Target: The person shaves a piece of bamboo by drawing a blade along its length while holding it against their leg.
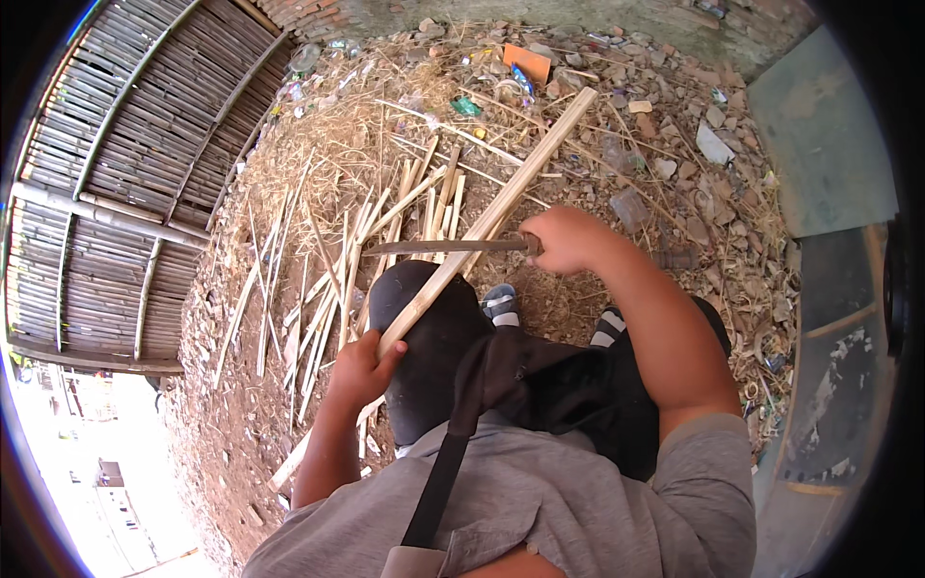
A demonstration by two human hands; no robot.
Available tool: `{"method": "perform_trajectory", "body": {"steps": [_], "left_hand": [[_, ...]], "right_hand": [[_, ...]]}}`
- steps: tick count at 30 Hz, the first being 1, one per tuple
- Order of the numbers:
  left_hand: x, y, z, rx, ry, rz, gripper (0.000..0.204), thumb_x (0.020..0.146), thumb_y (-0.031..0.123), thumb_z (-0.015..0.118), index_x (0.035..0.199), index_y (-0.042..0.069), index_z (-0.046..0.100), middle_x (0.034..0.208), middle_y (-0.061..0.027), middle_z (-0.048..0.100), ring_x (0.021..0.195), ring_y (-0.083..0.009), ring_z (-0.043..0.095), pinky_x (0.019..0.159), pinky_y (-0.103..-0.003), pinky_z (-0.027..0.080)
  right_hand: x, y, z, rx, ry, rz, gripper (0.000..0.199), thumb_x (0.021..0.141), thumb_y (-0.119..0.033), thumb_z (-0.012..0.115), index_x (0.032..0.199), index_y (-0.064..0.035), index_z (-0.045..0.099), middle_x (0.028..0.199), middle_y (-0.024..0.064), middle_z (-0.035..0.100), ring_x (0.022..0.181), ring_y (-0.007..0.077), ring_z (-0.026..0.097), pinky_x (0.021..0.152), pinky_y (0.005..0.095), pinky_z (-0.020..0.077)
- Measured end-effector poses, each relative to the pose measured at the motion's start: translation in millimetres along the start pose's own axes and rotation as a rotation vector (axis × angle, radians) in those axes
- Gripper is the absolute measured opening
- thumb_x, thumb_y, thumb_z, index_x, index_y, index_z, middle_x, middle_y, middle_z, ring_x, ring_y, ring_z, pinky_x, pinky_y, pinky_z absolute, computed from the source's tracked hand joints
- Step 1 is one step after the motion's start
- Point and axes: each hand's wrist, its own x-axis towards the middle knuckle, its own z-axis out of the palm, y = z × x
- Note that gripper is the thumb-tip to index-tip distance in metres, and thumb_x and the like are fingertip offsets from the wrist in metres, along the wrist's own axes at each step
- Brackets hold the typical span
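Note:
My left hand (pixel 361 368) grips the near end of a long pale bamboo slat (pixel 511 193) that rests across my left knee and slants up to the far right. My right hand (pixel 567 239) holds the handle of a long dark knife (pixel 434 248); its blade lies level, pointing left, with its edge against the slat about halfway along. Several thin split bamboo strips (pixel 337 270) lie on the ground just beyond my knees.
A woven bamboo fence panel (pixel 125 173) stands at the left. Dry straw, stones and scraps of litter (pixel 597 87) cover the dirt ahead. A grey-green metal sheet (pixel 829 144) and a curved metal surface (pixel 838 385) are at the right. My feet (pixel 501 303) rest on the ground.

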Motion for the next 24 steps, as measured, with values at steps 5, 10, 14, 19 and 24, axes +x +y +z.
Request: {"method": "perform_trajectory", "body": {"steps": [5,10,14,19,24], "left_hand": [[3,-7,2,-0.022,0.000,0.020,0.050,0.099,0.046,0.060,0.082,0.000,0.052,0.067,-0.0242,0.058,0.067,-0.0454,0.061,0.061,-0.051,0.044],[4,-7,0,-0.006,-0.006,0.028,0.051,0.099,0.047,0.060,0.081,0.000,0.052,0.067,-0.0237,0.059,0.066,-0.0440,0.061,0.060,-0.050,0.044],[5,-6,3,-0.012,0.007,0.050,0.051,0.099,0.047,0.060,0.080,0.000,0.052,0.066,-0.0232,0.058,0.065,-0.0436,0.061,0.060,-0.049,0.044],[2,-5,2,0.014,0.031,0.043,0.050,0.099,0.046,0.061,0.081,0.000,0.054,0.066,-0.0236,0.058,0.067,-0.0445,0.061,0.061,-0.050,0.044],[3,0,3,0.017,0.034,0.020,0.050,0.099,0.045,0.061,0.081,-0.001,0.053,0.066,-0.0244,0.058,0.067,-0.0471,0.060,0.061,-0.052,0.045]], "right_hand": [[-1,51,-15,0.238,0.249,0.329,0.038,0.081,-0.029,0.079,0.107,-0.0029,0.069,0.096,0.0173,0.072,0.094,0.0346,0.070,0.085,0.0443,0.0540],[-7,58,-19,0.164,0.313,0.339,0.041,0.084,-0.028,0.078,0.112,0.0005,0.066,0.097,0.0183,0.070,0.092,0.0338,0.069,0.082,0.0426,0.0533],[-6,18,-11,0.084,0.121,0.193,0.033,0.084,-0.025,0.076,0.107,-0.0030,0.067,0.090,0.0165,0.070,0.087,0.0333,0.070,0.078,0.0449,0.0539],[-3,-1,-5,-0.141,0.082,-0.001,0.028,0.084,-0.024,0.076,0.102,-0.0059,0.067,0.085,0.0143,0.070,0.082,0.0324,0.070,0.075,0.0467,0.0541],[-7,37,-30,0.221,0.266,0.451,0.029,0.086,-0.025,0.074,0.104,-0.0043,0.066,0.091,0.0162,0.071,0.091,0.0332,0.071,0.080,0.0459,0.0549]]}}
